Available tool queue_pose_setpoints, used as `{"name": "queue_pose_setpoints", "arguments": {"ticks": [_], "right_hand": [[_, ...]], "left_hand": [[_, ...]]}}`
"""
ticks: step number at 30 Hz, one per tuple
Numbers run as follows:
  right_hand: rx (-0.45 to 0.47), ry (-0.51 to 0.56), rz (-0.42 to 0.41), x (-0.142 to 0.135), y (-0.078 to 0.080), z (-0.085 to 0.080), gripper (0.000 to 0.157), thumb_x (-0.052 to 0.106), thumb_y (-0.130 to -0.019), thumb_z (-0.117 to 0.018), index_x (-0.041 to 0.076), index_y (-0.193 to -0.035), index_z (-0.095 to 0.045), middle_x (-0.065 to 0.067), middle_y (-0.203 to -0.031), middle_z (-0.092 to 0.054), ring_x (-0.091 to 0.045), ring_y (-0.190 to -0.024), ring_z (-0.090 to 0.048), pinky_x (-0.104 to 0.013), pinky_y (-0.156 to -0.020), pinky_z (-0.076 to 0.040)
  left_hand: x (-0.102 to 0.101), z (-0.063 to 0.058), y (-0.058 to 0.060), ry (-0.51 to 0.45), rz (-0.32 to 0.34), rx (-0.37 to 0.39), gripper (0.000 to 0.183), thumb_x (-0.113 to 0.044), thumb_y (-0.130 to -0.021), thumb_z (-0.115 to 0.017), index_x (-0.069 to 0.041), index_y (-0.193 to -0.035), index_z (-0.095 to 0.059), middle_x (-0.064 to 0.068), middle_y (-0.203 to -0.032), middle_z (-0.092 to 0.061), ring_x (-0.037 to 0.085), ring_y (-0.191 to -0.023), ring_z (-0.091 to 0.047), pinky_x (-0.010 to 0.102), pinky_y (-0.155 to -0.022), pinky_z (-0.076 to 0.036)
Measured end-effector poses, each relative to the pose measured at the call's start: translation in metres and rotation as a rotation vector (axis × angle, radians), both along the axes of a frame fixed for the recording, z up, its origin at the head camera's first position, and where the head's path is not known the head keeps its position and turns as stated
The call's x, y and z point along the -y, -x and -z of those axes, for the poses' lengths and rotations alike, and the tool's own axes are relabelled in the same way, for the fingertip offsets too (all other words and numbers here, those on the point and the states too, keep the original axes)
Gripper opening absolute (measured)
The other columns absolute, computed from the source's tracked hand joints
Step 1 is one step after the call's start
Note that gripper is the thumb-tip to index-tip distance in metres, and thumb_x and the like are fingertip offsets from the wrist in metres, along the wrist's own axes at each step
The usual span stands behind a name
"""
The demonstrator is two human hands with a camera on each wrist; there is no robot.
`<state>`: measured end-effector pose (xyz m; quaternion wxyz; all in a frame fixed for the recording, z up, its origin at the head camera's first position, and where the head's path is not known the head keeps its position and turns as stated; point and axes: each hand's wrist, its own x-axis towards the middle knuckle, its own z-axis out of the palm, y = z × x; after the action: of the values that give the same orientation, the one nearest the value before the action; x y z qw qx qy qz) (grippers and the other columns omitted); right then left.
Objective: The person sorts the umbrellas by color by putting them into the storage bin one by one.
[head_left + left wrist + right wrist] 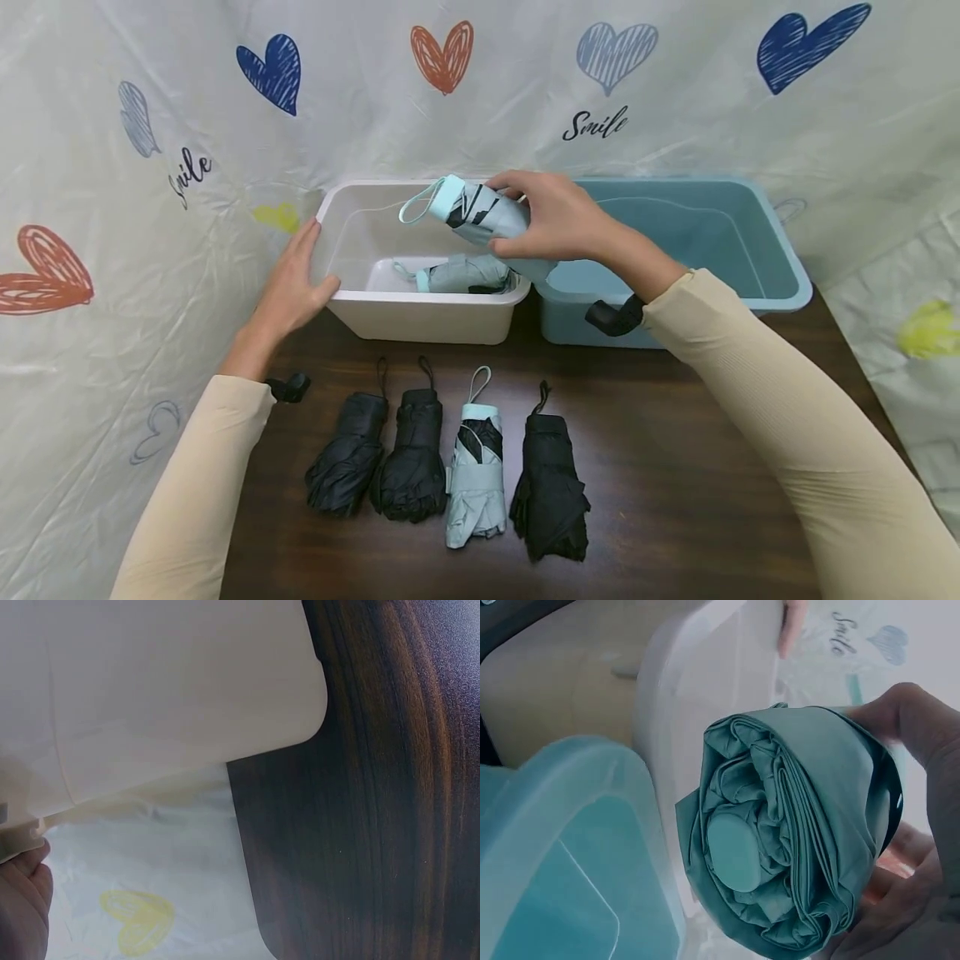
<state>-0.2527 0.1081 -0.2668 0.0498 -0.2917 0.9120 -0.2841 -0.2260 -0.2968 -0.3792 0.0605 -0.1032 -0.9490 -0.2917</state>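
My right hand grips a folded light-blue umbrella above the right side of the white bin. The right wrist view shows that umbrella end-on, with my fingers wrapped round it. A second light-blue umbrella lies inside the white bin. My left hand rests on the bin's left rim, thumb hooked over the edge. In the left wrist view the white bin fills the top. Three black folded umbrellas and one light-blue umbrella lie in a row on the dark table.
A blue bin stands to the right of the white one, touching it, with nothing visible inside. A heart-printed sheet drapes behind and at both sides of the table. The table edge runs close to the left hand.
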Motion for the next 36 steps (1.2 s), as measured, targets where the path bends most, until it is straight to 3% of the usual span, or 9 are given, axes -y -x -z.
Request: {"name": "queue_pose_setpoints", "arguments": {"ticks": [6,13,17,20,25,30,36], "right_hand": [[-0.058,-0.085,-0.075,0.015,0.008,0.001,0.075,0.035,-0.086,-0.076,0.018,-0.155,-0.052,-0.014,-0.147,-0.065,-0.025,-0.109,-0.066,-0.040,-0.083,-0.052],[-0.168,-0.178,-0.156,0.037,0.014,-0.002,0.074,0.036,-0.085,-0.078,0.019,-0.153,-0.054,-0.007,-0.138,-0.069,-0.023,-0.104,-0.063,-0.040,-0.079,-0.050],[-0.163,-0.212,-0.201,0.047,0.013,0.003,0.072,0.037,-0.088,-0.078,0.017,-0.153,-0.055,-0.005,-0.134,-0.070,-0.024,-0.104,-0.064,-0.042,-0.082,-0.053],[-0.126,-0.201,-0.225,0.050,0.012,0.007,0.067,0.033,-0.092,-0.077,0.014,-0.153,-0.055,-0.007,-0.140,-0.068,-0.026,-0.114,-0.066,-0.045,-0.093,-0.056],[-0.124,-0.156,-0.194,0.041,0.007,0.008,0.054,0.021,-0.100,-0.066,0.010,-0.152,-0.056,-0.011,-0.151,-0.062,-0.029,-0.131,-0.064,-0.049,-0.110,-0.053],[-0.144,-0.113,-0.139,0.026,-0.006,0.010,0.046,0.022,-0.102,-0.063,0.013,-0.148,-0.060,-0.009,-0.150,-0.061,-0.027,-0.128,-0.065,-0.050,-0.098,-0.057],[-0.204,-0.077,-0.105,0.008,-0.033,0.015,0.043,0.025,-0.102,-0.065,0.014,-0.143,-0.065,-0.008,-0.139,-0.066,-0.024,-0.117,-0.069,-0.046,-0.082,-0.058]], "left_hand": [[0.001,0.000,0.000,-0.003,-0.002,-0.022,0.090,-0.024,-0.089,-0.058,-0.001,-0.168,-0.022,0.017,-0.177,-0.020,0.041,-0.165,-0.019,0.062,-0.132,-0.020],[-0.001,-0.005,0.000,-0.002,0.010,-0.042,0.088,-0.024,-0.089,-0.057,0.000,-0.167,-0.024,0.017,-0.177,-0.021,0.042,-0.164,-0.022,0.064,-0.130,-0.022],[-0.001,-0.003,-0.003,0.000,0.012,-0.044,0.087,-0.022,-0.088,-0.057,0.003,-0.166,-0.025,0.020,-0.176,-0.023,0.044,-0.162,-0.024,0.066,-0.128,-0.024],[0.000,-0.001,-0.003,0.012,0.015,-0.047,0.087,-0.021,-0.089,-0.058,0.004,-0.166,-0.025,0.022,-0.175,-0.023,0.045,-0.162,-0.023,0.065,-0.129,-0.024],[0.000,0.001,-0.001,0.008,0.012,-0.051,0.088,-0.020,-0.090,-0.059,0.003,-0.166,-0.022,0.020,-0.176,-0.020,0.044,-0.163,-0.021,0.064,-0.130,-0.021],[0.000,0.000,-0.003,-0.002,0.011,-0.045,0.088,-0.020,-0.089,-0.059,0.002,-0.167,-0.023,0.020,-0.176,-0.021,0.045,-0.163,-0.021,0.066,-0.129,-0.022],[-0.001,0.001,-0.003,-0.002,0.008,-0.044,0.088,-0.021,-0.089,-0.059,0.002,-0.167,-0.023,0.019,-0.176,-0.021,0.044,-0.163,-0.022,0.065,-0.129,-0.023]]}}
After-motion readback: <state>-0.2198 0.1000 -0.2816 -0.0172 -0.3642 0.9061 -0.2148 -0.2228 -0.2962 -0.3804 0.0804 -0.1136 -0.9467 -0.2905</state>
